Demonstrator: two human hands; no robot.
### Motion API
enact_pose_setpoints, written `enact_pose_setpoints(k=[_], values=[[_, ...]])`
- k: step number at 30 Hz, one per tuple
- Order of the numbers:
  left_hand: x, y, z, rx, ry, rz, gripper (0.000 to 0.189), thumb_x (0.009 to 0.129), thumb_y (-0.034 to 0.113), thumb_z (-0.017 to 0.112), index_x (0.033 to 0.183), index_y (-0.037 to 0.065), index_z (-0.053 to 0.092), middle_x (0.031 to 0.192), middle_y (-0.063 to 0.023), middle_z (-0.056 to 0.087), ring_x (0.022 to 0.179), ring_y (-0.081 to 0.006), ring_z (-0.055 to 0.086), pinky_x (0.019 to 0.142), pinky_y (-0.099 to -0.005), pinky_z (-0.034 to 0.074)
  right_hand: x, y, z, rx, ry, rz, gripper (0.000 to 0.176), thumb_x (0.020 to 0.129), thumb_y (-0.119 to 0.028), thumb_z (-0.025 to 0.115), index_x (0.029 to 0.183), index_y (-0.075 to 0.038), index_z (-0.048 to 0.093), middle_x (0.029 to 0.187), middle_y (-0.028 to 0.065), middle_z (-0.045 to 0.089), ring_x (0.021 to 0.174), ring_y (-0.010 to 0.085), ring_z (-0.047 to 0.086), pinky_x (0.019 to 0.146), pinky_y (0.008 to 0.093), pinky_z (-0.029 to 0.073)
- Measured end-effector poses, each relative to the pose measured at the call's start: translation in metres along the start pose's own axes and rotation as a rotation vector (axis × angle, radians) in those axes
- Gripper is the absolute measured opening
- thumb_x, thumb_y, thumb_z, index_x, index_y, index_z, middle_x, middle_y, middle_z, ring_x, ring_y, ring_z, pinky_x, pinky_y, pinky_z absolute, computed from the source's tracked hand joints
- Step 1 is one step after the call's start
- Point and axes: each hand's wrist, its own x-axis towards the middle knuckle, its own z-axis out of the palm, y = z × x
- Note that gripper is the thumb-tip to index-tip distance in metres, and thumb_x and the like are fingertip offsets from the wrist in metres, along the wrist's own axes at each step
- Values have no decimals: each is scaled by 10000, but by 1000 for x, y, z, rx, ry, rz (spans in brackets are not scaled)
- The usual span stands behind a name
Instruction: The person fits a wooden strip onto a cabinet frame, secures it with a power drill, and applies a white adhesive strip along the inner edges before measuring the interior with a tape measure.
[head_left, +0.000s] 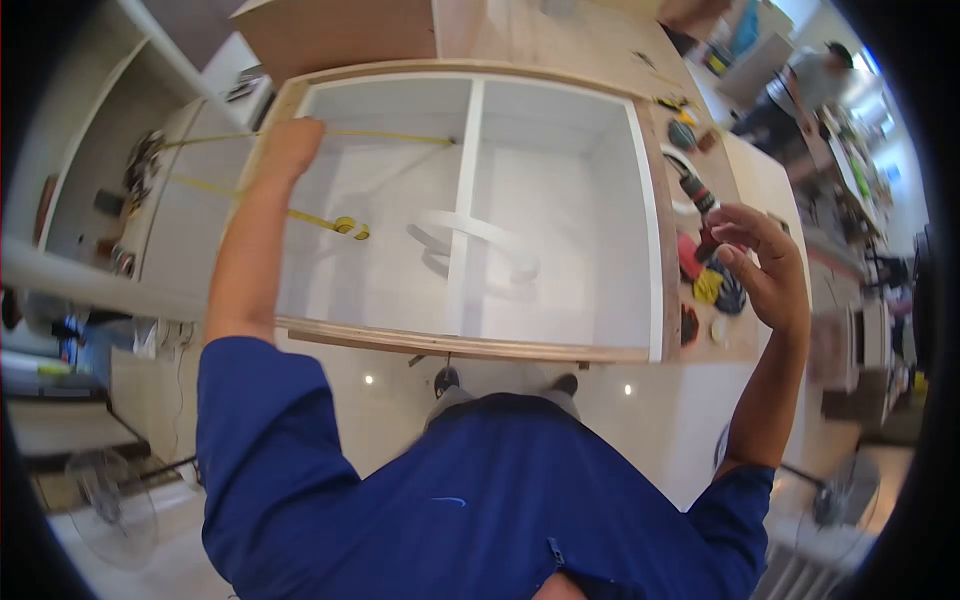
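My left hand (295,147) is closed at the left rim of a white two-bay cabinet box (472,160). A yellow measuring tape (385,136) runs through that hand, stretched from the left into the left bay, to a dark spot by the divider. Its other stretch slants down to a yellow-and-black curled end (350,228) inside the bay. Over the right side, my right hand (765,265) has its fingers curved and apart. Its fingertips are right at a red-and-black power drill (697,192). A curled white strip (480,228) lies across the divider.
Beside the box's right edge lie a yellow-and-dark bundle (708,287), a red item (688,256) and a green roll (682,136). Plywood (560,35) spreads behind. Another person (815,85) stands at the back right. Fans (110,495) stand low at both sides.
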Motion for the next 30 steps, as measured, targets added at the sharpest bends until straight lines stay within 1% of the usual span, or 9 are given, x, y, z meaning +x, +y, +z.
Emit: enact_pose_setpoints(k=[3,6,10,12,15,17,23,26,30], values=[[-21,-22,-31,-157,36,-102,326,944,290,571,1106,75,754,1087,-224,740,1058,-400,706,917,-517,533,-17,-34,18,-176,20,-22,441,929,-71,753,1342,6,621,1218,115,703,1061,196,672,982,339,523],[-71,-74,-84,-337,247,-30,326,1002,337,555,1057,97,767,1032,-167,753,941,-384,704,812,-459,530,-38,-58,29,-210,44,33,465,905,-78,772,1335,18,623,1226,125,710,1074,209,679,986,351,523],[-151,-95,-144,-570,208,-31,292,1045,266,617,1023,-3,728,750,-116,625,685,-190,558,663,-337,452,-59,-81,52,-247,139,-32,441,879,-69,779,1288,34,650,1248,154,709,1110,239,683,986,368,527],[-184,-69,-139,-840,55,29,225,1015,175,655,989,-44,701,728,-97,570,684,-124,505,634,-319,429,-60,-92,81,-229,222,-130,434,847,-55,794,1254,32,672,1255,188,703,1152,280,678,993,383,525],[-213,3,-136,-756,-123,156,264,935,209,741,795,-6,678,642,-180,529,557,-258,481,560,-385,400,-55,-96,138,-363,197,-286,543,795,-99,852,1285,-4,639,1343,210,647,1241,356,623,1059,435,479],[-218,27,-126,-805,-242,207,357,951,305,716,779,-6,678,693,-215,594,609,-362,555,590,-448,431,-40,-92,173,-371,135,-326,570,787,-161,869,1295,-30,646,1395,204,608,1253,366,604,1075,464,461],[-173,24,-123,-843,-219,105,375,971,326,688,844,-27,703,679,-209,608,602,-312,573,605,-425,446,-4,-63,180,-572,162,-392,523,836,-202,835,1296,-36,648,1384,192,608,1247,383,594,1026,456,503],[-112,17,-106,-830,-99,90,388,972,344,677,859,-26,708,674,-195,614,603,-290,575,611,-413,452,23,-31,167,-227,249,-248,440,902,-256,782,1261,-28,668,1314,197,646,1186,364,633,998,421,521],[-34,41,-81,-775,-87,110,425,964,391,665,878,-21,716,696,-190,643,631,-303,603,640,-415,474,121,48,170,582,85,500,520,986,-378,706,1309,20,622,1200,152,677,1091,262,654,939,390,549]])
